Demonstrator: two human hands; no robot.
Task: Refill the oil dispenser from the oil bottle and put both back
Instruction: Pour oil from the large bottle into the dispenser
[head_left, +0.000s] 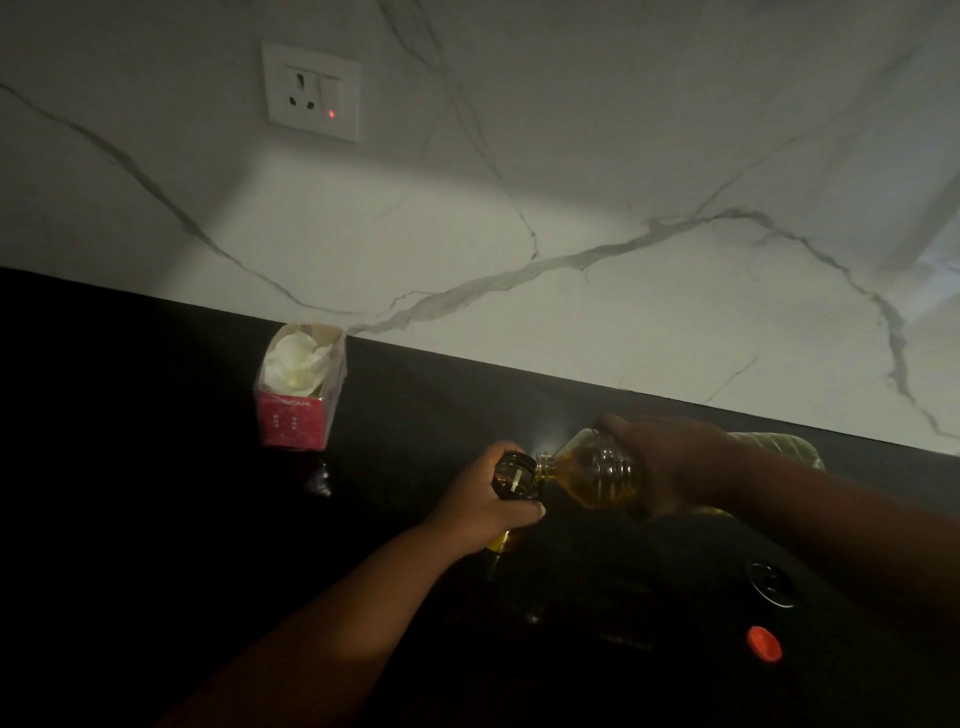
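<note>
A clear plastic oil bottle (597, 475) with yellow oil is tipped to the left, gripped around its middle by my right hand (670, 462). The bottle's open neck rests over the open mouth of a dark glass oil dispenser (515, 475). My left hand (488, 501) wraps around the dispenser's upper body and holds it upright on the black counter. A little yellow oil shows low in the dispenser under my palm. The bottle's rear end is hidden behind my right hand and wrist.
A red bottle cap (763, 643) lies on the black counter (156, 467) at the lower right, near a dark round lid (773, 584). A pink tissue box (298, 387) stands at the back left by the marble wall. A wall socket (311, 91) sits above.
</note>
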